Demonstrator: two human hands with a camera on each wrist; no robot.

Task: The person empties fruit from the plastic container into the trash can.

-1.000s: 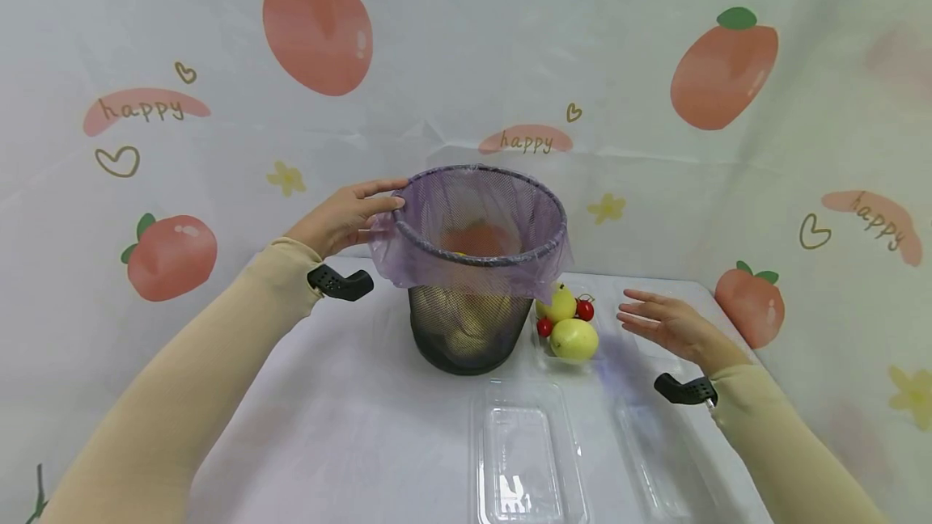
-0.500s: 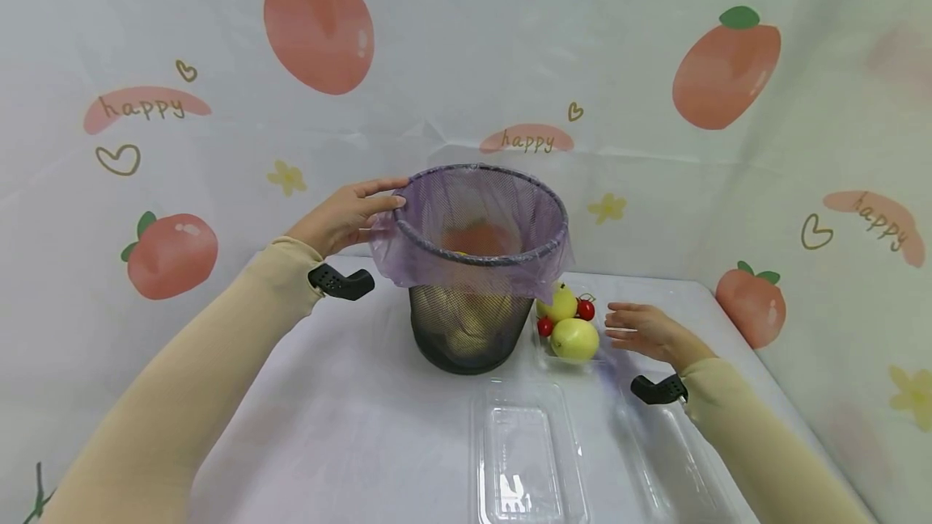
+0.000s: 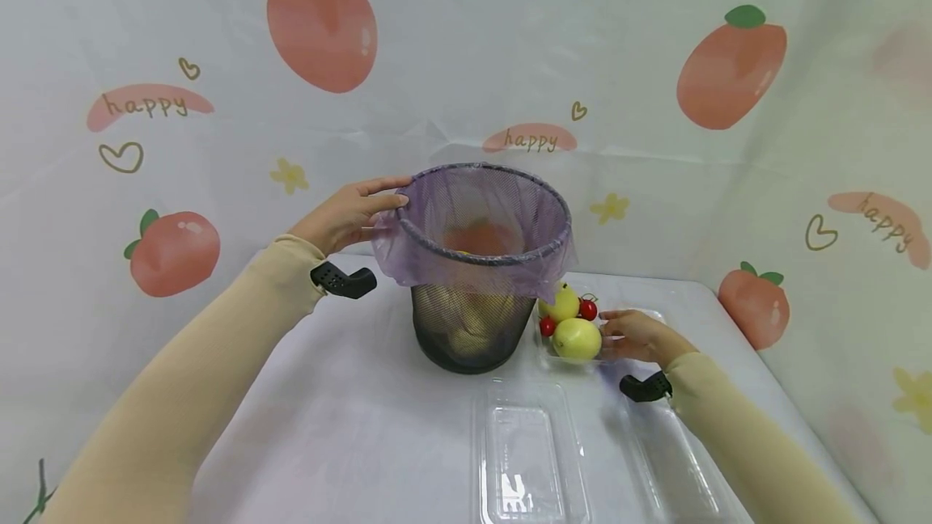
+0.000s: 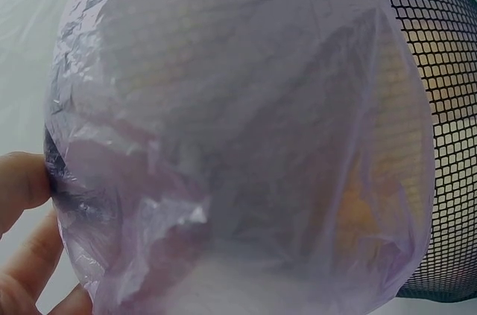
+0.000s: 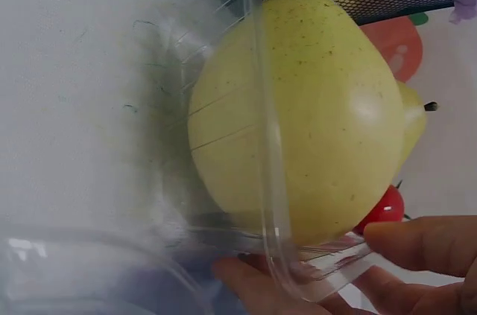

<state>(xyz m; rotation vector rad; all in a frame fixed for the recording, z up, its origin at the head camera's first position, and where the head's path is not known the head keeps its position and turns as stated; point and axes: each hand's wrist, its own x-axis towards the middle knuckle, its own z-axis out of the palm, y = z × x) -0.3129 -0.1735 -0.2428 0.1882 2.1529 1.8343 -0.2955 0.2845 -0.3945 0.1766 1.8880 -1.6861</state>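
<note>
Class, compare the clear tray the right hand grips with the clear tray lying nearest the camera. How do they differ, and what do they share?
The far tray holds pears and cherries; the near tray holds no fruit. The right hand grips the far tray's edge; no hand touches the near tray. The far tray sits beside the bin; the near tray lies in front of it. Both are clear plastic on the table.

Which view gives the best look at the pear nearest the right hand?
The right wrist view: the pear fills the frame, speckled skin and stem visible, inside the clear tray that the right hand grips. The head view shows it small beside the bin. The left wrist view shows none of it.
</note>
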